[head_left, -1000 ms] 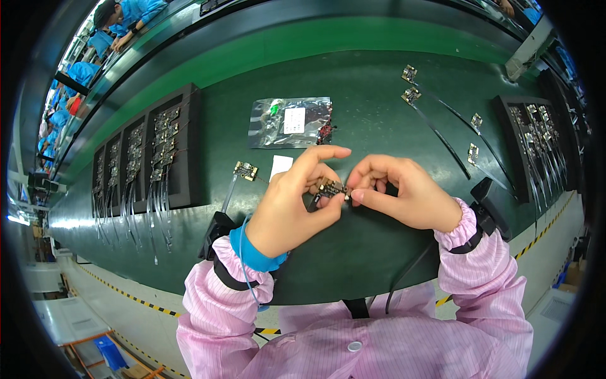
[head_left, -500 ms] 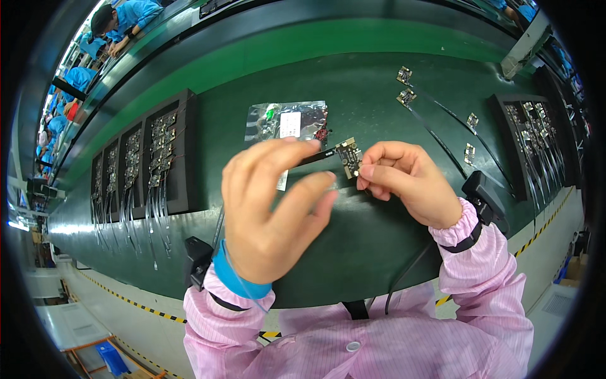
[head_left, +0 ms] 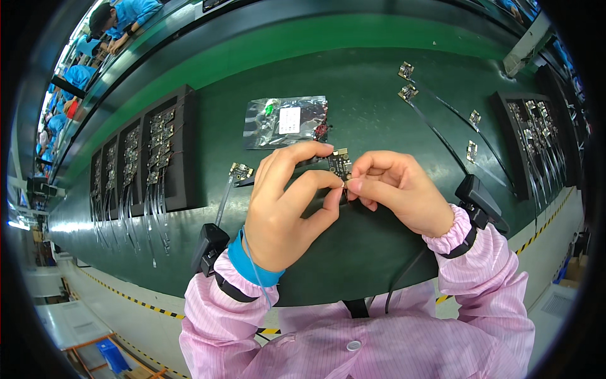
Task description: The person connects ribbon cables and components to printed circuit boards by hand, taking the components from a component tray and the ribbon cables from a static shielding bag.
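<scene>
A small circuit board (head_left: 339, 160) is held between my two hands above the green table, with a dark flat cable running left from it behind my fingers. My left hand (head_left: 284, 205) is closed at the board's left side, one finger along its upper edge and other fingertips at its lower edge. My right hand (head_left: 401, 189) pinches at the board's lower right corner. A tiny pale part shows where the fingertips meet, too small to name. Just left of my left hand lies another small board (head_left: 240, 171) on a flat cable, partly hidden by my hand and wrist.
Behind my hands lies a clear plastic bag (head_left: 262, 126) with a white label and red wires. Black foam trays (head_left: 184, 158) full of boards stand left, another tray (head_left: 502, 110) right. Loose boards (head_left: 408, 93) on cables lie at the right. People in blue work beyond.
My left hand has moved right, and its fingertips have closed in at the board's lower edge beside my right fingertips. The board has shifted slightly left and down; another board now shows left of my hand.
</scene>
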Available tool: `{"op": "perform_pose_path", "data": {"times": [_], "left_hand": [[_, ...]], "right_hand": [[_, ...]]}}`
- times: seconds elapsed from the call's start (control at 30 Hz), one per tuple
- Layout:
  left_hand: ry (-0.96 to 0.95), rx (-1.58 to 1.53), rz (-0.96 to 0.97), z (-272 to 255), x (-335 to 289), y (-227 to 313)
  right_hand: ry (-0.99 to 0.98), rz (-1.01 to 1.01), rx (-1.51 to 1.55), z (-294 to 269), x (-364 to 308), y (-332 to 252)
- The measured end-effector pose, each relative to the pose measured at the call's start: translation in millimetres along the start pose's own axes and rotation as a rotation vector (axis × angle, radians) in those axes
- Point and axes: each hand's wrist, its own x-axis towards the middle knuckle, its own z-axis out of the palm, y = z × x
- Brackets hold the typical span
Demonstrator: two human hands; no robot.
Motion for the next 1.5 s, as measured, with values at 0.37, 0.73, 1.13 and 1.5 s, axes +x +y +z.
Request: {"op": "perform_pose_path", "data": {"times": [0.37, 0.73, 1.13, 1.5], "left_hand": [[-0.058, -0.004, 0.025, 2, 0, -3], [-0.091, 0.001, 0.097, 2, 1, -6], [-0.09, 0.127, 0.091, 0, 0, -2], [0.007, 0.126, 0.053, -44, 13, -11]], "right_hand": [[0.027, -0.02, -0.062, 2, 0, 3], [0.031, -0.03, -0.084, 2, 1, 7], [-0.008, -0.022, -0.069, 0, 2, 8], [0.023, -0.385, -0.369, -9, 1, -11]]}}
